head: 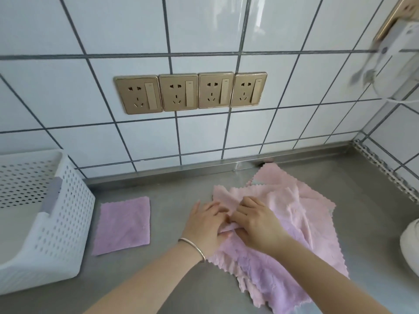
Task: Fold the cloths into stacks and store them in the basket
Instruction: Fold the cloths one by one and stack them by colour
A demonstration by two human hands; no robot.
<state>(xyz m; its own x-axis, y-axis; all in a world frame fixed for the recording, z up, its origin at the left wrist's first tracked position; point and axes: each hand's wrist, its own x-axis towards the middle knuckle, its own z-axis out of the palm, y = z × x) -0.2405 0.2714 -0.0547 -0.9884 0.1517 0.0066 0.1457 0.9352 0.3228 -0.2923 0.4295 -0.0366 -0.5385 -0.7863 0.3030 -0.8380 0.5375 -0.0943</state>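
Pink cloths (294, 223) rumpled, scallop-edged, top one pinched by left hand (204, 225) and right hand (256, 223).

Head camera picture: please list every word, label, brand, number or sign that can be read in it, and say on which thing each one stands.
No text can be read in this view.
Four gold wall sockets: tiny marks at the top of the switches, too small to read.
White appliance on the wall at right: blurred, no legible label.
White basket, folded purple cloth, pink cloths: no print visible.
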